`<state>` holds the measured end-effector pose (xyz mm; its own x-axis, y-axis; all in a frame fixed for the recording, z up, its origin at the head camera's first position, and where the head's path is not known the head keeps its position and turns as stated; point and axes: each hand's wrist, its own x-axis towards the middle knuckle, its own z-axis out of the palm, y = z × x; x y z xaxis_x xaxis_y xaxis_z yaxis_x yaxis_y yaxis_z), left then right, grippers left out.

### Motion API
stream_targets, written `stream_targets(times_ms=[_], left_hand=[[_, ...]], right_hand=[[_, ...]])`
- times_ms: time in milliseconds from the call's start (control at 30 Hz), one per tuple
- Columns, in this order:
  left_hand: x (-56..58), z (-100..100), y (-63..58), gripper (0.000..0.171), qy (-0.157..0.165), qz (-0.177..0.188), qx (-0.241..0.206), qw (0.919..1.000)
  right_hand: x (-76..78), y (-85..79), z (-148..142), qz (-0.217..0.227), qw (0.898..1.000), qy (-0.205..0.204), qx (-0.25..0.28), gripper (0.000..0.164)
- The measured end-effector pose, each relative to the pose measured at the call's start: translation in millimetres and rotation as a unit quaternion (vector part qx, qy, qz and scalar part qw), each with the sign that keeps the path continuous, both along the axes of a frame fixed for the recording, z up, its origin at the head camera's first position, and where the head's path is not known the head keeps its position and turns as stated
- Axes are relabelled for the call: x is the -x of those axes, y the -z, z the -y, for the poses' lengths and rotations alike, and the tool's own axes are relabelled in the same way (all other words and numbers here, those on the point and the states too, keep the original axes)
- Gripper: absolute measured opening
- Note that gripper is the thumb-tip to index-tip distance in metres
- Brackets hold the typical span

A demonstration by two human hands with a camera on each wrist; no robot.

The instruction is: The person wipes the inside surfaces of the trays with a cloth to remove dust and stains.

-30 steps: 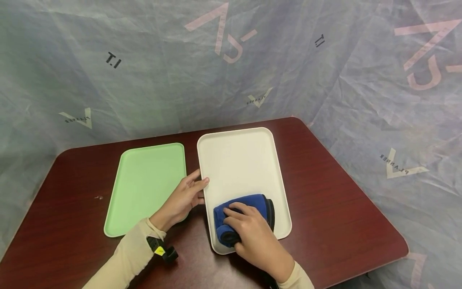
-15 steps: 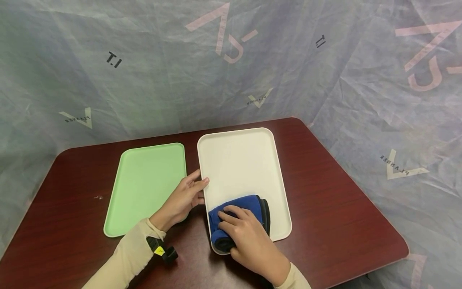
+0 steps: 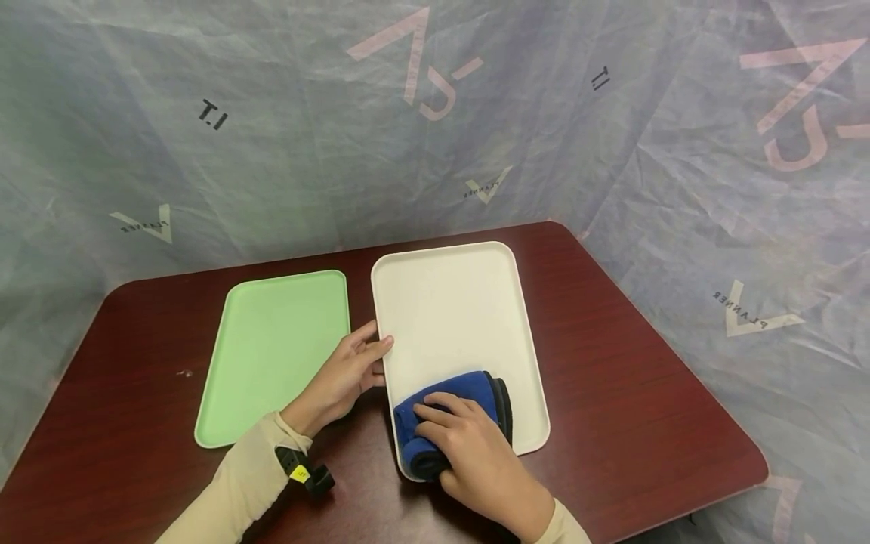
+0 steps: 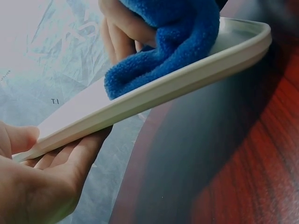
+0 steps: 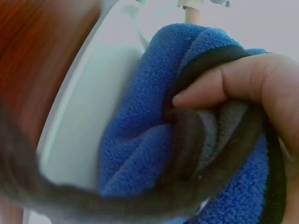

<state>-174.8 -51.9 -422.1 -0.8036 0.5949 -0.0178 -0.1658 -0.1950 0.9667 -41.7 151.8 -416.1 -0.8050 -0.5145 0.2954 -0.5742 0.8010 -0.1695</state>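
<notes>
A white tray (image 3: 451, 310) is held off the table by my left hand (image 3: 340, 378), thumb over its left rim and fingers underneath, as the left wrist view shows. On the near end of that tray lies a folded blue cloth (image 3: 469, 389) with black edging. My right hand (image 3: 476, 453) grips the cloth from above, its fingers curled into the folds. In the right wrist view the thumb (image 5: 210, 88) presses into the dark-edged layers of the cloth (image 5: 145, 107). Part of the cloth is hidden under the right hand.
A green tray (image 3: 279, 347) lies to the left of the white one on the dark red table (image 3: 612, 393). Behind the table hangs a grey printed sheet (image 3: 306, 136). A black strap with a camera (image 3: 302, 470) sits on my left wrist.
My right hand has slid the cloth a little left toward the tray's near left corner, then very slightly back right. The left hand and both trays stay put.
</notes>
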Motion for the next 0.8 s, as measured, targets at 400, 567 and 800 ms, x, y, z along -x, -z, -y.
stream_targets(times_ms=[400, 567, 800], left_hand=[[-0.1, 1, 0.9, 0.046, -0.004, 0.000, -0.003, 1.0000], [-0.1, 1, 0.5, 0.046, -0.004, 0.000, -0.003, 1.0000], [0.0, 0, -0.4, 0.047, -0.004, 0.004, -0.002, 1.0000]], right_hand=[[0.0, -1.0, -45, 0.002, 0.994, 0.081, 0.078, 0.060], [-0.7, -0.5, -62, -0.003, 0.991, 0.105, 0.089, 0.059], [-2.7, -2.1, -83, 0.004, 0.986, 0.143, 0.090, 0.056]])
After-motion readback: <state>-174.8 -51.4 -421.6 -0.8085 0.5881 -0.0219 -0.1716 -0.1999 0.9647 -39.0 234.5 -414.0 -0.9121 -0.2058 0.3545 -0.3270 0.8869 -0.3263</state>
